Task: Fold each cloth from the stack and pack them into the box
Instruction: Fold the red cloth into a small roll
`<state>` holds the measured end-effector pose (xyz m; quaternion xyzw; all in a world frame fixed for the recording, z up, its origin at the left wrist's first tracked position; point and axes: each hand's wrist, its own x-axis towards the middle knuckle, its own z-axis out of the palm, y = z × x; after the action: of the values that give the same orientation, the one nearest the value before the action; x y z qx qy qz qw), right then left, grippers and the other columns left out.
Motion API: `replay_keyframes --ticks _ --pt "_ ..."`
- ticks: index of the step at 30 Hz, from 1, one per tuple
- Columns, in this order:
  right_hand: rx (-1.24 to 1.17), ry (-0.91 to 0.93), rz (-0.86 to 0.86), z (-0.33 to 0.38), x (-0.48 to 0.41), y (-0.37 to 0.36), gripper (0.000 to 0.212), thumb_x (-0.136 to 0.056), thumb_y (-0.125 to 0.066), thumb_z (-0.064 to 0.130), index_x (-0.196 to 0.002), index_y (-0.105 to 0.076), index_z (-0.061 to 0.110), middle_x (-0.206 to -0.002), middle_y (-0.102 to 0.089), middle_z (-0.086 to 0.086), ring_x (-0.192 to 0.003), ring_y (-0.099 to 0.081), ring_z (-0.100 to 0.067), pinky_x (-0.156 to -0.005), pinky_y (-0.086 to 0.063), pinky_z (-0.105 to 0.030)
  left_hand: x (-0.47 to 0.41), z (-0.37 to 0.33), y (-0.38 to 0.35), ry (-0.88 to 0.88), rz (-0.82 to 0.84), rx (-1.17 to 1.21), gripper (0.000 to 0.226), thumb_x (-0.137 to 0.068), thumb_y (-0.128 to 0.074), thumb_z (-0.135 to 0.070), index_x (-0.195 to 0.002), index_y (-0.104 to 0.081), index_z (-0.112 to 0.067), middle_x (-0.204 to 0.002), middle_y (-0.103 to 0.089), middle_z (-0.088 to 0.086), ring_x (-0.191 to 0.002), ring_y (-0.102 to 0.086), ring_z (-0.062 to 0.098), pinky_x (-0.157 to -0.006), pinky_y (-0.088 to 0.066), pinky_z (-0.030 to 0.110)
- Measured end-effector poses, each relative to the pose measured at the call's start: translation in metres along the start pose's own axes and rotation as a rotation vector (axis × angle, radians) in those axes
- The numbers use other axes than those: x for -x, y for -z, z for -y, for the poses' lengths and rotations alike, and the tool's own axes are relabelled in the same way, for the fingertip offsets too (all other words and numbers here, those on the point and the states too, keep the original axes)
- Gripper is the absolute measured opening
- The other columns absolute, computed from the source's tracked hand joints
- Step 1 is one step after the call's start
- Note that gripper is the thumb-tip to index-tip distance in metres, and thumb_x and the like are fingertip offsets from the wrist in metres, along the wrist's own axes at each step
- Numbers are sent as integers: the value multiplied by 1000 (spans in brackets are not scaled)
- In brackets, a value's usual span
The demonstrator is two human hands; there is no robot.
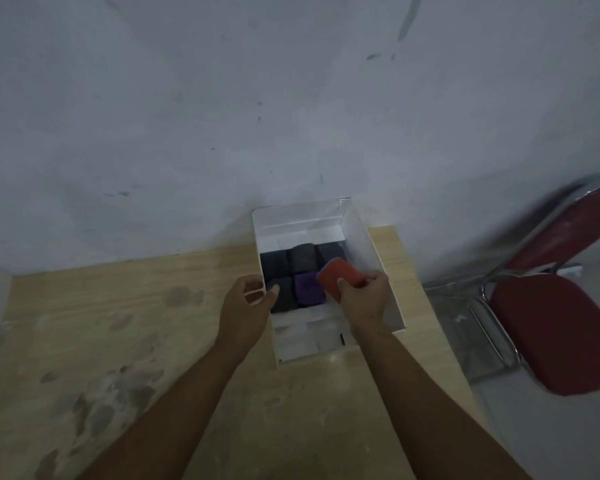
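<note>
The right hand (364,292) pinches a folded orange cloth (340,277) over the box (368,237), aimed at its empty slot. The left hand (246,299), half open and empty, steadies the box at the surface's (118,323) far edge.

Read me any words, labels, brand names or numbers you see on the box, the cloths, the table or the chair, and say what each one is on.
No readable text anywhere.
White cardboard box: one small dark mark on its near flap, too small and blurred to tell.
Folded orange cloth in the right hand: no label visible.
Red padded folding chair and light wooden table: nothing printed.
</note>
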<state>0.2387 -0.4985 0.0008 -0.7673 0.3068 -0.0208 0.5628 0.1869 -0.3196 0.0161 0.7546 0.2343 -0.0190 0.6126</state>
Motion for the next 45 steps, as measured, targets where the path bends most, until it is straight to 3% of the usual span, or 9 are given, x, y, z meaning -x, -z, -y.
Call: replay_keyframes --ticks 5,11,16,19,22,26,33,37,45 --pt "33 -182 -95 -12 -20 -23 40 -74 -66 1 -112 -52 2 -114 -62 -20 -99 -63 -34 -76 -48 -33 -8 9 -1 2 34 -42 28 -88 -66 -24 -112 -55 -17 -104 -60 -8 -98 -60 13 -94 -52 42" --pt "341 -114 -10 -16 -19 -20 43 -86 -65 29 -118 -46 8 -118 -62 -17 -109 -60 -34 -95 -47 -46 -8 10 1 -35 54 -79 30 -89 -64 -27 -116 -53 -18 -105 -58 -13 -95 -56 -4 -91 -52 35" --pt "478 -12 34 -17 -29 -23 41 -90 -60 27 -118 -41 4 -119 -60 -20 -108 -61 -37 -85 -51 -43 -7 10 1 -40 55 -80 29 -89 -63 -28 -115 -52 -20 -110 -57 -7 -96 -57 3 -88 -50 31" --pt "540 -20 49 -20 -33 -25 39 -91 -58 27 -117 -41 3 -117 -60 -20 -107 -61 -37 -85 -52 -43 -7 11 2 -43 64 -82 27 -89 -63 -28 -113 -50 -23 -109 -56 -9 -93 -55 -5 -84 -48 26" --pt "648 -12 77 -21 -38 -27 38 -90 -57 31 -116 -47 5 -113 -63 -15 -102 -63 -34 -84 -53 -44 -7 10 2 -17 80 -65 27 -89 -63 -29 -113 -51 -22 -110 -57 -7 -94 -57 -1 -70 -50 14" --pt "830 108 143 -18 -37 -25 36 -87 -57 27 -115 -52 5 -109 -64 -14 -96 -65 -30 -82 -55 -39 -5 9 3 27 86 -6 26 -90 -62 -27 -113 -52 -19 -112 -57 -3 -95 -58 6 -57 -52 12" --pt "1099 549 254 -22 -28 -27 38 -89 -48 13 -126 -40 14 -136 -40 -16 -121 -45 -34 -95 -45 -42 -3 11 2 -2 74 6 23 -90 -61 -26 -110 -53 -19 -104 -57 -8 -94 -58 6 -57 -52 9" --pt "1202 448 295 -28 -34 -32 47 -94 -39 10 -140 -30 2 -142 -35 -23 -123 -45 -37 -97 -46 -44 -5 12 2 3 78 -12 26 -90 -61 -28 -113 -55 -17 -107 -59 -7 -97 -60 7 -59 -52 12" --pt "1362 345 338 -19 -36 -36 61 -91 -47 20 -143 -22 2 -144 -25 -25 -128 -31 -42 -95 -46 -46 -4 8 2 51 102 9 26 -90 -61 -30 -113 -54 -19 -113 -60 -3 -96 -61 6 -64 -54 18"
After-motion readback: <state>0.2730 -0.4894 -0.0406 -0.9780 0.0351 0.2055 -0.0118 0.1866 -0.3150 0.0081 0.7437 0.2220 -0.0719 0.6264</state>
